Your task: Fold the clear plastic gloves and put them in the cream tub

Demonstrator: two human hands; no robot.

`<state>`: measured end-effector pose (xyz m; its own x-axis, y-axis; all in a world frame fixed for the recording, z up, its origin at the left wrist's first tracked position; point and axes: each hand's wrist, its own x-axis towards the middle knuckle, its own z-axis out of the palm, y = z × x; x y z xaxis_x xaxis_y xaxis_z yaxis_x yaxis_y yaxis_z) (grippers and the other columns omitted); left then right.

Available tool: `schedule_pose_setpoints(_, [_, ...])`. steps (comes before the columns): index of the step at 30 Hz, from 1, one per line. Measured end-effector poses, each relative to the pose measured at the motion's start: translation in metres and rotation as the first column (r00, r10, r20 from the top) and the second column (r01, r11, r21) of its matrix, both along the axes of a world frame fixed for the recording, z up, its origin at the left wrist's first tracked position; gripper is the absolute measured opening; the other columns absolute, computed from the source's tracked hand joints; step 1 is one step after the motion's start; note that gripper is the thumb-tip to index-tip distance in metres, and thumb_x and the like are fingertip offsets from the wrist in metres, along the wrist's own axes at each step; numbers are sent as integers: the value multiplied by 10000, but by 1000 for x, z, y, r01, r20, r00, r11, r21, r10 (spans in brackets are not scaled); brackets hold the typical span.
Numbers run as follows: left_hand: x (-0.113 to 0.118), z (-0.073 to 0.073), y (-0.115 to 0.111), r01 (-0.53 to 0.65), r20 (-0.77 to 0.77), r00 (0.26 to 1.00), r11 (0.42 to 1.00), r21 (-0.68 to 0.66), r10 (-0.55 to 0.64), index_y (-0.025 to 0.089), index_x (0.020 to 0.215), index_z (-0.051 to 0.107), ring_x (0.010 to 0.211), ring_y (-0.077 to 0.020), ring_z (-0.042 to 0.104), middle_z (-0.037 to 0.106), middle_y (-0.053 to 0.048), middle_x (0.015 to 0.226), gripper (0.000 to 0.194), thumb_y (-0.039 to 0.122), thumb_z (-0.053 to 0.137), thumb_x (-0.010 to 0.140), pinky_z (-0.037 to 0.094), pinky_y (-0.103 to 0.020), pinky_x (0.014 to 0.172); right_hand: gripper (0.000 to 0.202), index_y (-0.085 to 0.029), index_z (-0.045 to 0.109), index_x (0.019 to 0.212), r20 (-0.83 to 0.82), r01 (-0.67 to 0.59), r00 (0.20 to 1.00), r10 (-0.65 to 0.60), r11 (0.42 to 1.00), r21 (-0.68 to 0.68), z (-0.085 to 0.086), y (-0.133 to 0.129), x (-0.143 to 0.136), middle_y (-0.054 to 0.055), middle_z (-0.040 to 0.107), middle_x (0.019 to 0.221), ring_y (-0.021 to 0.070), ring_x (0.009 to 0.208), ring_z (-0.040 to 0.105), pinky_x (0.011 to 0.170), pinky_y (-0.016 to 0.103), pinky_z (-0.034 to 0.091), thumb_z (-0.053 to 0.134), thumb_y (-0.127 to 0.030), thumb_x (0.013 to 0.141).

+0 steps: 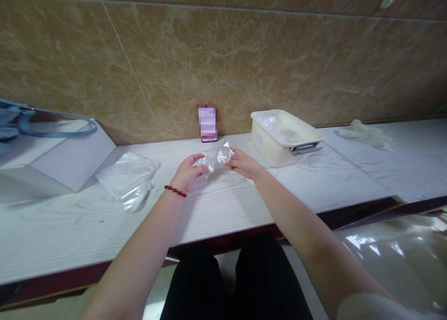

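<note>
Between my two hands, just above the white wood-grain table (223,203), is a small clear plastic bag (215,158), crinkled and shiny. My left hand (190,170), with a dark red bead bracelet at the wrist, pinches its left end between thumb and fingers. At the other end, my right hand (242,163) grips the bag's right edge. Whether anything lies inside the bag, I cannot tell. To the left of my left hand a stack of flat clear plastic bags (131,178) rests on the table.
A phone (208,123) leans against the marbled wall. Right of it stands a cream plastic bin (274,145) with clear plastic inside. A white box (71,157) with a blue strap over it is at left. Crumpled plastic (363,133) lies far right; a large clear bag (398,259) sits below the edge.
</note>
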<state>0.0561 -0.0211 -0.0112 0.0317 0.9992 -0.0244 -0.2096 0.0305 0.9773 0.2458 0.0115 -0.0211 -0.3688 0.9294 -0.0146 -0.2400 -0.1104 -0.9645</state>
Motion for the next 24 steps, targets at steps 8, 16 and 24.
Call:
schedule_pose_setpoints(8, [-7, 4, -1, 86, -85, 993, 995, 57, -81, 174, 980, 517, 650, -87, 545, 564, -13, 900, 486, 120, 680, 525, 458, -230, 623, 327, -195, 534, 916, 33, 67, 997, -66, 997, -30, -5, 11, 0, -47, 534, 613, 47, 499, 431, 441, 166, 285, 643, -268, 616])
schedule_pose_setpoints(16, [-5, 2, -2, 109, -159, 983, 990, 93, -94, 182, 1059, 527, 656, -88, 547, 576, -40, 959, 550, 118, 669, 532, 459, -225, 627, 339, -187, 520, 777, -39, 56, 997, -67, 974, -221, 3, 6, -1, -20, 542, 618, 85, 532, 487, 514, 224, 385, 486, -519, 716])
schedule_pose_setpoints(24, [-7, 5, -3, 141, -200, 972, 986, 84, -122, 186, 1099, 511, 633, -80, 545, 564, -56, 1016, 585, 135, 676, 540, 456, -226, 620, 320, -183, 512, 751, 70, 89, 994, -84, 993, -71, 0, 1, -1, -29, 553, 679, 73, 600, 508, 517, 194, 380, 694, -369, 565])
